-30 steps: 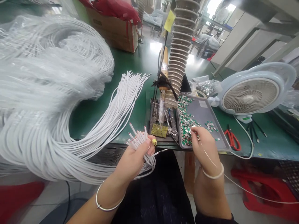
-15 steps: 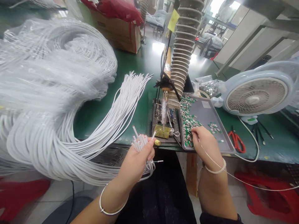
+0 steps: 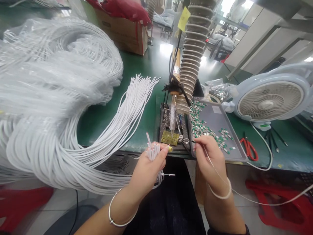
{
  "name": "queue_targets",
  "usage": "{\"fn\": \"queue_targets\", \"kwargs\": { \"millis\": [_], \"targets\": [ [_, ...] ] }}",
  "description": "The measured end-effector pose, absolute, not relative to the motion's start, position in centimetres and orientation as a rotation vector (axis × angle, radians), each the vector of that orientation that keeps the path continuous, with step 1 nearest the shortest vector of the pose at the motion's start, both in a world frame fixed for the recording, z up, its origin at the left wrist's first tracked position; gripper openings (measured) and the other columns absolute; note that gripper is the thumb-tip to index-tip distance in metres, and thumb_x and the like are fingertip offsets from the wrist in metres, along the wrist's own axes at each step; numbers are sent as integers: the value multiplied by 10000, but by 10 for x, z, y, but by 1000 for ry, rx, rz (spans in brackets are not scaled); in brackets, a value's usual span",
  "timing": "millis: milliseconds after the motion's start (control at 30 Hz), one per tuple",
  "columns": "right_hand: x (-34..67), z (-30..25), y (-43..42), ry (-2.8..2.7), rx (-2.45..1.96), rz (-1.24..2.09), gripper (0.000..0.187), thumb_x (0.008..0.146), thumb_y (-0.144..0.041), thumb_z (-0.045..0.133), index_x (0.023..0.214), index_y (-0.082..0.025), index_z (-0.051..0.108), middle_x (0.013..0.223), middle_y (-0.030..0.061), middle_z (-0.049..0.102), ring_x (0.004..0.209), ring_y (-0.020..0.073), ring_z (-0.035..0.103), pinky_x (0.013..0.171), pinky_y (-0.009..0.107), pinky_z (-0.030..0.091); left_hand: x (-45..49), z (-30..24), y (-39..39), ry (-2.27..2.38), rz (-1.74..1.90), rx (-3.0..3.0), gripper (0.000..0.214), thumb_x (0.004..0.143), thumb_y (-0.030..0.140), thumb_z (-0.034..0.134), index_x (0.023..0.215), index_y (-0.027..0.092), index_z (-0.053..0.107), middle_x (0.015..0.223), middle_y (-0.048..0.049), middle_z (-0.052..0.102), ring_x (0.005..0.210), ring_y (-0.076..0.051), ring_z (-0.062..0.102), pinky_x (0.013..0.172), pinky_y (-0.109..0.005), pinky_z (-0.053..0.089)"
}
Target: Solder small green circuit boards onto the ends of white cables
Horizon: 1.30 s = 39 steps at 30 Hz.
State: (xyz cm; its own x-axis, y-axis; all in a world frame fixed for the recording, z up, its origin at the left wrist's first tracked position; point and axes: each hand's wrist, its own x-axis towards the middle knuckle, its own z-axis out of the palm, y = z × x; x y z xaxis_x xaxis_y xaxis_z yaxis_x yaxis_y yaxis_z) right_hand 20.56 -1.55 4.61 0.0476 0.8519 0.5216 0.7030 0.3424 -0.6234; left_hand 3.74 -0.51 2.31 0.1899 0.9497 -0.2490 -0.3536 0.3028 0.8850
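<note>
Head view: white cables (image 3: 152, 154) are gripped by the left hand (image 3: 149, 168), whose fingers are curled closed around them; their reddish tips are bunched above the fist, while the lengths inside it are hidden. One end with a slender tip is left sticking out to the right, below the fist. Beside the thumb tip, a yellow item (image 3: 170, 148) is partly covered, and what it is cannot be made out.

By the right hand (image 3: 211, 160), thumb and forefinger pinched together, a small dark piece (image 3: 193, 141) is held at the left rim of the smooth grey tray (image 3: 212, 120); it is too small to be identified. A thin pale strand (image 3: 259, 203) is trailed from this hand and cut off at the right edge.

Flat, rectangular green-and-silver boards (image 3: 195, 121) are strewn in the tray, partly masked by the right hand. A soldering iron (image 3: 173, 112) is hung tip-down over a rough yellow-green sponge (image 3: 169, 138), beside a ribbed hose (image 3: 195, 49). At left, a thick cable coil (image 3: 44, 153) is partly wrapped in crinkled clear plastic (image 3: 36, 85) and cropped.
</note>
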Motion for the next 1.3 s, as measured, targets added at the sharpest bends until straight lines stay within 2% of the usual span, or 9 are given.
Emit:
{"fn": "queue_targets", "kwargs": {
  "millis": [267, 367, 500, 700, 900, 1067, 1133, 1300],
  "targets": [
    [173, 34, -21, -1493, -1260, 719, 80, 858, -176, 494, 896, -207, 557, 733, -12, 542, 593, 98, 579, 562, 241, 515, 38, 20, -8, 926, 1052, 871, 169, 836, 335, 550, 868, 170, 557, 511, 85, 385, 466, -68, 312, 467, -207, 254],
    [168, 33, -21, -1427, -1259, 761, 56, 850, -188, 508, 879, -204, 553, 686, -27, 543, 563, 90, 580, 535, 218, 515, 39, 23, -8, 924, 1043, 895, 149, 834, 313, 547, 882, 174, 571, 557, 66, 447, 463, -68, 324, 461, -212, 261],
    [166, 34, -21, -1369, -1265, 773, 43, 847, -212, 520, 863, -201, 558, 669, -29, 543, 543, 87, 578, 512, 205, 511, 40, 29, -9, 948, 1054, 898, 99, 806, 262, 572, 855, 178, 592, 737, 2, 593, 553, -90, 449, 522, -220, 347],
    [164, 33, -20, -1354, -1256, 788, 41, 847, -224, 519, 842, -199, 551, 656, -36, 525, 541, 82, 569, 510, 200, 501, 39, 28, -10, 1004, 1078, 961, 74, 786, 215, 570, 733, 174, 602, 883, -28, 611, 708, -128, 539, 641, -240, 415],
    [165, 28, -20, -1427, -1264, 698, 61, 859, -192, 496, 864, -203, 556, 726, -15, 534, 582, 87, 560, 537, 218, 497, 41, 29, -9, 1023, 1058, 920, 76, 788, 204, 559, 845, 186, 607, 768, 7, 595, 638, -105, 505, 597, -218, 403],
    [167, 19, -22, -1568, -1223, 317, 227, 867, -113, 438, 1025, -219, 561, 897, 48, 596, 782, 153, 597, 716, 339, 533, 41, 33, -6, 1063, 1056, 857, 105, 742, 253, 606, 801, 167, 605, 754, 2, 584, 508, -79, 423, 475, -219, 328],
    [166, 13, -24, -1557, -1162, 213, 308, 863, -86, 422, 1108, -231, 540, 914, 54, 606, 800, 161, 602, 734, 362, 541, 41, 34, -4, 1080, 1054, 837, 127, 731, 273, 616, 786, 160, 599, 676, 17, 551, 475, -73, 383, 450, -216, 296],
    [162, 1, -30, -1510, -1050, 154, 445, 843, -45, 449, 1238, -249, 466, 1040, 71, 628, 884, 166, 637, 724, 334, 579, 42, 35, -1, 1084, 1028, 798, 128, 765, 271, 575, 839, 167, 572, 510, 87, 390, 444, -59, 285, 447, -189, 263]
  ]
}}
